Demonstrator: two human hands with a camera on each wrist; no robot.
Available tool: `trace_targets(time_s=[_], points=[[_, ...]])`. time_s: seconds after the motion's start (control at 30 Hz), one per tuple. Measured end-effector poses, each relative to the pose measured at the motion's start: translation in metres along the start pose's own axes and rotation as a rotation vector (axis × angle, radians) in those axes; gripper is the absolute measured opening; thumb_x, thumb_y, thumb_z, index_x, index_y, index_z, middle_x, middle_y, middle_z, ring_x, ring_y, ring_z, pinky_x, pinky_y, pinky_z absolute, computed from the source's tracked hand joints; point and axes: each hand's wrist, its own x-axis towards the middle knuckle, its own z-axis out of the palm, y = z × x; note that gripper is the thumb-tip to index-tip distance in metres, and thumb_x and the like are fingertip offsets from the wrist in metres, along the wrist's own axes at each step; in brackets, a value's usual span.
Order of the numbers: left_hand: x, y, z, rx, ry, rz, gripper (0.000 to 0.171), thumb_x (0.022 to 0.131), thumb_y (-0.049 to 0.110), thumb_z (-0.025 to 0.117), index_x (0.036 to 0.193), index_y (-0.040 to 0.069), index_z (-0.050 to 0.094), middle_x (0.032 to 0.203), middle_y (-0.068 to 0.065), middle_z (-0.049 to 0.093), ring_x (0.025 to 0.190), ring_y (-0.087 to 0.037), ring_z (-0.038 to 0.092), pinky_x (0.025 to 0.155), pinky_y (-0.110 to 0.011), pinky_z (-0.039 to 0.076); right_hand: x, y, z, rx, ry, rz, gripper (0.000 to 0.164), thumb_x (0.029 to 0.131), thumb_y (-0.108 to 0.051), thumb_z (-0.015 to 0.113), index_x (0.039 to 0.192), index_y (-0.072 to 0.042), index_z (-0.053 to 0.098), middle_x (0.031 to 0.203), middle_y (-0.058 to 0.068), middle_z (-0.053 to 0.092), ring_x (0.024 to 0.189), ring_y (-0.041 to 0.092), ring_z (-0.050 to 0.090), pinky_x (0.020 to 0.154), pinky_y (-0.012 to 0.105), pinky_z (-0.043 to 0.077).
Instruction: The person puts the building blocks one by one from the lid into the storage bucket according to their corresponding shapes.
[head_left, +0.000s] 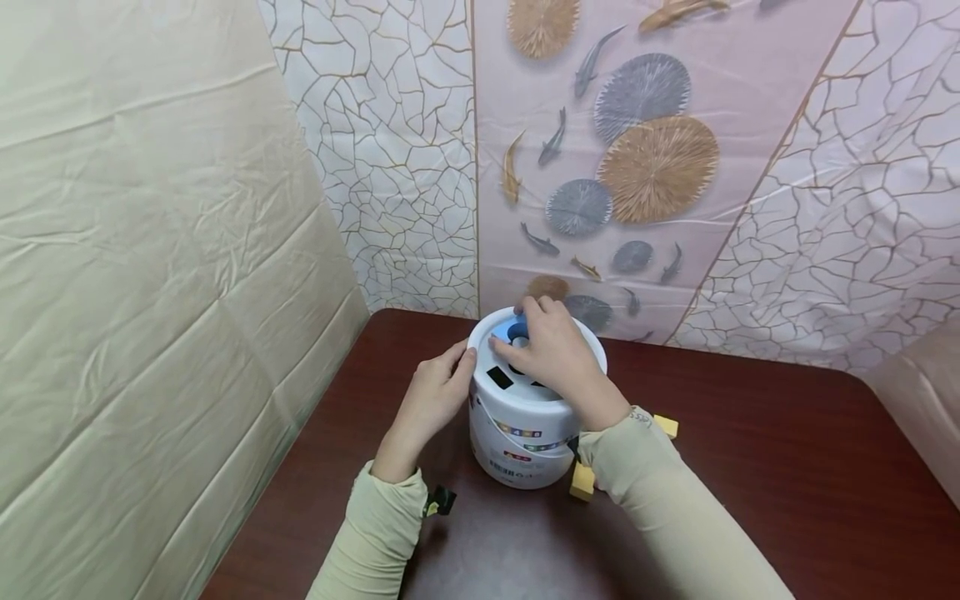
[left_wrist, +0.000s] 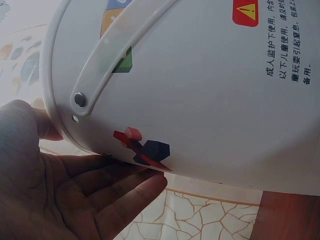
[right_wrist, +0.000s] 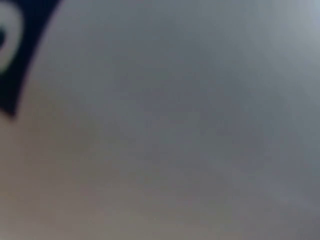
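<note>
A white bucket [head_left: 517, 450] with printed labels and a white handle [left_wrist: 107, 60] stands upright on the table. Its white lid [head_left: 491, 350] has cut-out holes, some of them dark. My left hand [head_left: 435, 392] rests against the bucket's left side near the rim; the left wrist view shows its fingers nearly straight along the wall. Over the lid, my right hand [head_left: 558, 354] pinches a blue block with a curved cut-out [head_left: 510, 327] between thumb and fingers. The right wrist view is blurred, filled by a pale surface with a dark blue patch [right_wrist: 30, 50].
A yellow block [head_left: 582, 482] lies at the bucket's right front, and another yellow block [head_left: 666, 426] shows beyond the right sleeve. The dark red table [head_left: 787, 467] reaches patterned cloth at the back and a pale cloth wall [head_left: 187, 250] on the left.
</note>
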Motion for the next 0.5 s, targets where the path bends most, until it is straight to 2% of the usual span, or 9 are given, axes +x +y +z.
trace_targets(time_s=[0.5], points=[[-0.0009,0.0,0.0006,0.012,0.006,0.005,0.05,0.106,0.047,0.041,0.145,0.019,0.057,0.127,-0.001,0.067,0.1,-0.013,0.063,0.084,-0.039,0.054,-0.0012,0.0006,0.0008,0.03,0.028,0.003,0.06,0.087,-0.051,0.072,0.119,-0.002,0.06,0.107,0.014,0.059,0.1,0.029,0.054,0.086,0.044,0.048]])
